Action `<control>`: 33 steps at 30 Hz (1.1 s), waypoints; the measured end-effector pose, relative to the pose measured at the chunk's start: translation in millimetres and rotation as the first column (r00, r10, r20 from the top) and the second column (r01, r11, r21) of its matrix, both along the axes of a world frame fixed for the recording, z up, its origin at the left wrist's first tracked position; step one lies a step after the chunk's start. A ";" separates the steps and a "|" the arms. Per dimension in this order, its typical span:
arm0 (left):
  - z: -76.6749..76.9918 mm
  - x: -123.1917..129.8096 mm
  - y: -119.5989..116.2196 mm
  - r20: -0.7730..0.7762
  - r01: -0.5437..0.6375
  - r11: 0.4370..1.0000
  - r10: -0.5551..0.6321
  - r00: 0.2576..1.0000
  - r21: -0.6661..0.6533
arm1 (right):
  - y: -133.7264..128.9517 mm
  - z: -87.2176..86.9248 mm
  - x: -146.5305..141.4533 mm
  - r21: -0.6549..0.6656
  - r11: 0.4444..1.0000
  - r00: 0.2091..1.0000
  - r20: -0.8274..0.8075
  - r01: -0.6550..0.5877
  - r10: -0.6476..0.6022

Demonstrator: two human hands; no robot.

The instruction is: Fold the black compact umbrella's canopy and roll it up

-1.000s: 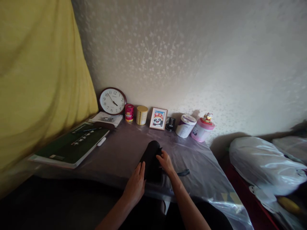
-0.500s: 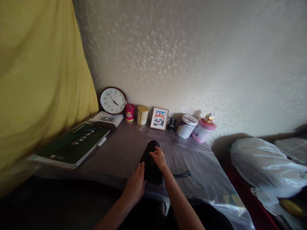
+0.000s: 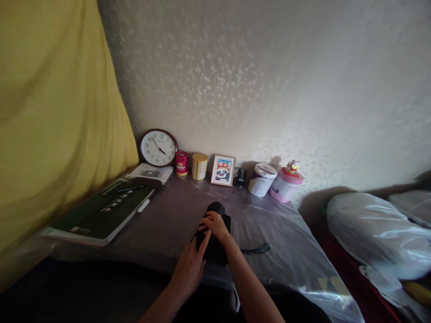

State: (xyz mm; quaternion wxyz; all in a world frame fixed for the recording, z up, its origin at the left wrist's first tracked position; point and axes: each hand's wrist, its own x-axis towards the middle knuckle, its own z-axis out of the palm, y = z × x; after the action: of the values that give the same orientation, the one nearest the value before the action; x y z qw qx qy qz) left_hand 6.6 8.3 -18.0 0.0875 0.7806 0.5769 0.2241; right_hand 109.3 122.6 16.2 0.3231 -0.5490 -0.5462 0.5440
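A long black cloth bundle (image 3: 215, 207) with a rounded far end lies on the plastic-covered table (image 3: 168, 215) in front of me. What kind of thing it is does not show clearly. My left hand (image 3: 191, 262) grips its near left side, index finger stretched forward along the top. Across the top, my right hand (image 3: 215, 226) has its bent fingers on the cloth, close to the left fingertips. A flat black edge sticks out to the right of the right hand. Right of the right forearm, a dark strap (image 3: 257, 248) lies on the table.
A green book (image 3: 104, 208), a pen and a white marker (image 3: 143, 206) lie at left. Along the wall stand a clock (image 3: 159, 148), a pink can (image 3: 182, 163), a yellow can (image 3: 200, 167), a panda picture frame (image 3: 223, 170) and two tubs (image 3: 262, 180). White plastic bags (image 3: 373, 229) are at right.
My right hand has shifted left across the black bundle, toward the left fingertips. The left index finger now reaches forward over the top. The view has tilted slightly.
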 end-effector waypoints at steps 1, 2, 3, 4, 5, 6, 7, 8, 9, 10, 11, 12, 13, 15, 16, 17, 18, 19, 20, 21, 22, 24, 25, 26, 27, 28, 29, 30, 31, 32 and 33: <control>1.5 0.2 -0.1 -0.031 0.007 1.000 -0.007 0.999 -0.020 | 0.4 0.9 -0.3 -0.020 1.000 1.000 -0.006 -0.005 0.005; 2.5 0.4 -0.2 -0.056 0.010 0.999 -0.012 0.998 -0.038 | 0.8 1.8 -0.6 -0.036 0.999 1.000 -0.018 -0.012 0.011; 3.1 0.5 -0.1 -0.073 0.009 0.998 -0.013 0.997 -0.055 | 1.3 2.7 -1.1 -0.048 0.999 0.999 -0.031 -0.020 0.018; 3.1 0.5 0.0 -0.085 0.004 0.998 -0.010 0.996 -0.069 | 1.6 3.7 -1.8 -0.052 0.998 0.999 -0.040 -0.026 0.024; 2.8 0.4 0.2 -0.091 -0.005 0.997 -0.002 0.996 -0.080 | 1.9 4.8 -2.8 -0.053 0.998 0.999 -0.044 -0.032 0.030; 2.0 0.2 0.4 -0.092 -0.016 0.996 0.008 0.996 -0.085 | 2.0 5.9 -4.0 -0.051 0.998 0.999 -0.042 -0.037 0.035; 0.8 -0.2 0.6 -0.087 -0.021 0.996 0.013 0.996 -0.089 | 1.5 7.0 -5.1 -0.047 0.998 0.999 -0.031 -0.037 0.036; -0.7 -0.6 0.7 -0.075 -0.021 0.996 0.014 0.997 -0.091 | 0.4 8.0 -6.0 -0.037 0.998 0.999 -0.019 -0.041 0.041; -2.4 -1.1 0.9 -0.054 -0.021 0.996 0.016 0.998 -0.090 | -1.8 8.8 -6.4 -0.012 0.999 0.998 -0.016 -0.053 0.053; -4.4 -1.7 1.0 -0.023 -0.017 0.996 0.015 1.000 -0.083 | -5.3 9.2 -5.8 0.036 0.997 0.998 -0.021 -0.066 0.067; -6.6 -2.3 1.1 0.013 -0.014 0.997 0.015 1.000 -0.072 | -10.1 9.1 -4.1 0.110 0.991 0.997 -0.029 -0.073 0.077; -8.9 -2.9 1.2 0.049 -0.013 0.998 0.016 0.999 -0.059 | -16.3 8.3 -1.1 0.210 0.975 0.996 -0.029 -0.071 0.079; -11.1 -3.5 1.2 0.080 -0.017 0.999 0.021 0.997 -0.046 | -23.6 6.6 3.1 0.325 0.944 0.997 -0.023 -0.060 0.071; -15.1 -4.6 1.4 0.120 -0.032 0.999 0.035 0.992 -0.028 | -39.3 0.8 14.1 0.558 0.828 0.998 0.063 -0.046 0.012; -16.6 -5.1 1.5 0.129 -0.038 0.999 0.042 0.991 -0.028 | -46.5 -3.2 20.2 0.643 0.764 0.993 0.113 -0.053 -0.026; -17.9 -5.4 1.5 0.135 -0.042 0.999 0.046 0.990 -0.035 | -52.3 -7.6 26.2 0.704 0.706 0.987 0.154 -0.081 -0.040; -18.8 -5.8 1.6 0.141 -0.045 0.998 0.051 0.989 -0.045 | -56.2 -12.3 31.4 0.746 0.654 0.980 0.196 -0.122 -0.041; -19.5 -6.1 1.7 0.146 -0.047 0.997 0.054 0.988 -0.055 | -57.9 -16.9 35.7 0.773 0.612 0.970 0.240 -0.166 -0.040; -20.1 -6.3 1.7 0.152 -0.047 0.997 0.056 0.987 -0.061 | -57.4 -21.1 38.8 0.786 0.580 0.958 0.284 -0.212 -0.034; -20.7 -6.5 1.7 0.158 -0.047 0.997 0.056 0.986 -0.063 | -54.6 -24.8 40.7 0.790 0.557 0.944 0.327 -0.256 -0.031; -21.2 -6.7 1.7 0.166 -0.047 0.997 0.057 0.984 -0.061 | -49.9 -27.7 41.4 0.788 0.541 0.930 0.367 -0.293 -0.032; -22.0 -7.0 1.7 0.183 -0.052 0.997 0.062 0.981 -0.057 | -36.4 -31.1 40.1 0.775 0.526 0.903 0.429 -0.350 -0.030; -22.2 -7.2 1.7 0.189 -0.053 0.997 0.064 0.980 -0.061 | -28.3 -31.7 38.6 0.766 0.523 0.892 0.451 -0.373 -0.025; -22.1 -7.5 1.8 0.194 -0.055 0.996 0.068 0.979 -0.069 | -19.9 -31.9 36.9 0.759 0.521 0.884 0.468 -0.391 -0.019; -21.7 -7.9 1.9 0.197 -0.056 0.995 0.071 0.978 -0.081 | -11.4 -31.9 35.2 0.753 0.519 0.877 0.479 -0.404 -0.013; -20.9 -8.3 2.1 0.200 -0.056 0.994 0.075 0.977 -0.095 | -2.9 -31.7 33.6 0.750 0.519 0.874 0.486 -0.411 -0.009; -19.9 -8.9 2.3 0.201 -0.056 0.992 0.078 0.976 -0.111 | 5.4 -31.6 32.3 0.747 0.521 0.873 0.487 -0.412 -0.008; -18.7 -9.6 2.6 0.202 -0.055 0.990 0.080 0.976 -0.127 | 13.4 -31.7 31.3 0.746 0.526 0.874 0.486 -0.409 -0.010; -17.3 -10.2 2.9 0.204 -0.055 0.988 0.084 0.975 -0.143 | 21.1 -31.9 30.6 0.744 0.532 0.875 0.485 -0.404 -0.013; -15.9 -10.8 3.3 0.206 -0.053 0.986 0.085 0.975 -0.158 | 28.5 -32.2 30.1 0.740 0.540 0.874 0.485 -0.401 -0.016; -14.6 -11.3 3.7 0.208 -0.049 0.984 0.085 0.974 -0.170 | 35.6 -32.7 29.7 0.735 0.548 0.873 0.488 -0.399 -0.019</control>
State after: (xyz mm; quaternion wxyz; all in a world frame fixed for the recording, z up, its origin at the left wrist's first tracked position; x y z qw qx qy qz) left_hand -4.7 12.0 -32.6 0.2053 0.7220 0.6066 0.2619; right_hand 139.0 158.3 -16.5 0.3439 -0.3793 -0.8503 0.1218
